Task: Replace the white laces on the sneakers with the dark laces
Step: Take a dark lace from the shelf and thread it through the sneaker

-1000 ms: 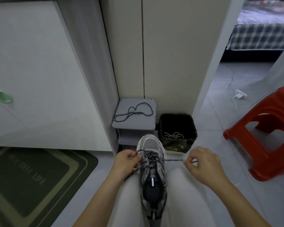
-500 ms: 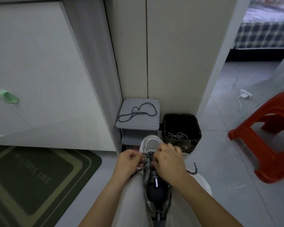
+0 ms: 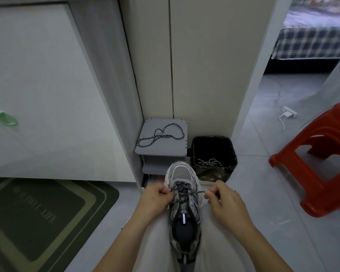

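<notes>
A home hallway: doormat (image 3: 47, 218), white cupboard (image 3: 47, 85), plaid-covered bed (image 3: 310, 42) through the doorway, red plastic stool (image 3: 318, 160).

A grey sneaker (image 3: 184, 211) lies between my knees, toe pointing away from me. My left hand (image 3: 155, 199) pinches the dark lace (image 3: 182, 188) at the shoe's left side, and my right hand (image 3: 225, 202) pinches its other end, drawn out to the right. The lace crosses through the front eyelets. Ahead, a second dark lace (image 3: 161, 134) lies looped on a small grey stand (image 3: 177, 149); just beside it, white laces (image 3: 209, 162) lie in a black bin (image 3: 232, 152). A red stool (image 3: 322, 158) stands to my right.
</notes>
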Available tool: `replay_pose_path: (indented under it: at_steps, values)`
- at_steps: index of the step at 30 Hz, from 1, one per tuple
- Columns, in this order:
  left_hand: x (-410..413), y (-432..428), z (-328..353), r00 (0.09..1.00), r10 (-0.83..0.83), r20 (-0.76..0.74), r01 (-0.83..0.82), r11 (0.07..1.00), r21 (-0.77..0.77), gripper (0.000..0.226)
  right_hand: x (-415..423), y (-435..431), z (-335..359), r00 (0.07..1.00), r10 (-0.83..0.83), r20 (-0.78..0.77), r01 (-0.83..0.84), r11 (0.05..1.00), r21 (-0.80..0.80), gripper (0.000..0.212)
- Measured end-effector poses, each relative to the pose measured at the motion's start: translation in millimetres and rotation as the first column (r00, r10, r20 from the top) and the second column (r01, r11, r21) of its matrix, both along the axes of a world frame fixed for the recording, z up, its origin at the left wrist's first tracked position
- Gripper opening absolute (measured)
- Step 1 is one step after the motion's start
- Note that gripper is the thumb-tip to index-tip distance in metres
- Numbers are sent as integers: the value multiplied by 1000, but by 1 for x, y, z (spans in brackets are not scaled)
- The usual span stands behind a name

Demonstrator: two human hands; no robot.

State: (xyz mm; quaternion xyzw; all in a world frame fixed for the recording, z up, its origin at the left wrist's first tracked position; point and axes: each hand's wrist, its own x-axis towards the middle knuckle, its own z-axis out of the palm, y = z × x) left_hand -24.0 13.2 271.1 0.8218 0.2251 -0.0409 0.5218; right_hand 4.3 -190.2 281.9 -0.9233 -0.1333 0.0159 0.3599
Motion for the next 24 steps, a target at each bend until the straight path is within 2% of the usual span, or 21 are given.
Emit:
replay_pose_path:
  at_steps: [3, 9, 11, 14, 15, 17, 19, 22, 24]
  values:
    - [0, -1, 0, 1000, -7, -13, 8, 1000, 29, 23, 0, -6, -2, 998, -37, -47, 39, 998, 54, 16]
    - [-4, 2, 7, 997, -57, -60, 60, 996, 61, 24, 3, -16, -3, 998, -26, -57, 29, 998, 48, 23]
    - [-9, 5, 11, 985, -137, -101, 146, 985, 91, 37, 3, -16, -3, 997, -49, -58, 54, 994, 90, 23]
    - [-19, 14, 15, 942, -316, -111, 330, 934, 137, 41, 4, -14, -1, 993, -91, -80, 105, 976, 188, 21]
    - [-22, 18, 19, 950, -296, -98, 308, 939, 153, 38, 5, -14, 1, 992, -98, -85, 114, 973, 202, 20]
    - [-22, 30, 28, 987, -151, -49, 157, 977, 143, 28, 10, -18, 5, 988, -113, -102, 133, 965, 225, 16]
    - [-22, 41, 32, 996, -71, -55, 79, 986, 146, 31, 16, -23, 13, 985, -126, -121, 155, 949, 275, 11]
    - [-23, 46, 21, 983, -62, -173, 122, 922, 367, 24, 23, -24, 27, 976, -133, -174, 198, 873, 445, 8]
    - [-24, 38, 11, 996, -23, -88, 64, 866, 495, 15, 26, -21, 37, 971, -99, -219, 206, 812, 546, 7]
